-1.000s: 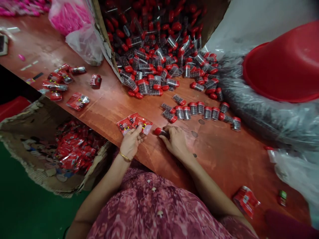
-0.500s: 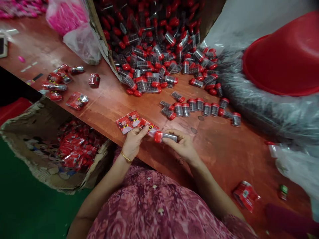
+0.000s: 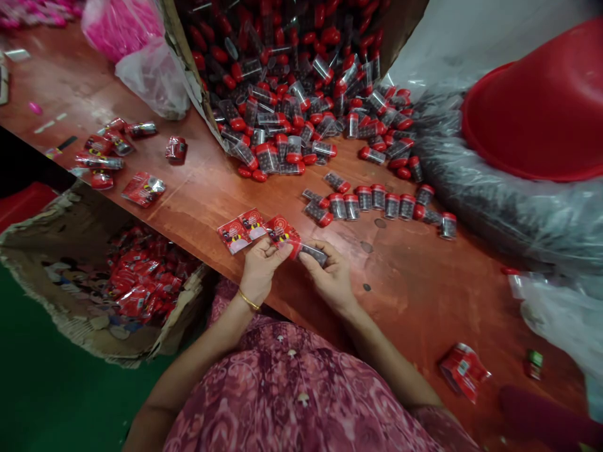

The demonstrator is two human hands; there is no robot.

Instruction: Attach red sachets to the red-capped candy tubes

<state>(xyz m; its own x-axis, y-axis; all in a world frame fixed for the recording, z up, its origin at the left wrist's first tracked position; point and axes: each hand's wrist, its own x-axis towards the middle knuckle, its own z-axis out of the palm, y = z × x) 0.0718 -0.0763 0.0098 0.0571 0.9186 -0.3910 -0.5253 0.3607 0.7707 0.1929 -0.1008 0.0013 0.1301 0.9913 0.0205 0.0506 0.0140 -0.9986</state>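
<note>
My left hand [image 3: 261,269] is closed on a red printed packet [image 3: 282,228], thumb on top near its lower edge. In my right hand [image 3: 331,271], a small clear tube with dark contents [image 3: 315,253] is pinched between thumb and fingers. The tube's red-capped end meets the packet's lower edge by my left thumb; whether it is inside cannot be made out. Two more red printed packets [image 3: 234,235] lie flat on the table just left of my left hand. Beyond my hands stand several red-capped tubes [image 3: 364,198] in a loose row.
A cardboard box [image 3: 198,103] spills red-capped tubes onto the red-brown table [image 3: 414,295]. At lower left, another box [image 3: 70,314] holds red packets. Filled packets [image 3: 100,162] lie at left. On the right, a red tub [image 3: 541,107] sits on a plastic-wrapped bundle [image 3: 471,213].
My right hand has moved slightly left with the tube, bringing its red cap to the packet. The packet in my left hand has turned and shows more of its printed face.
</note>
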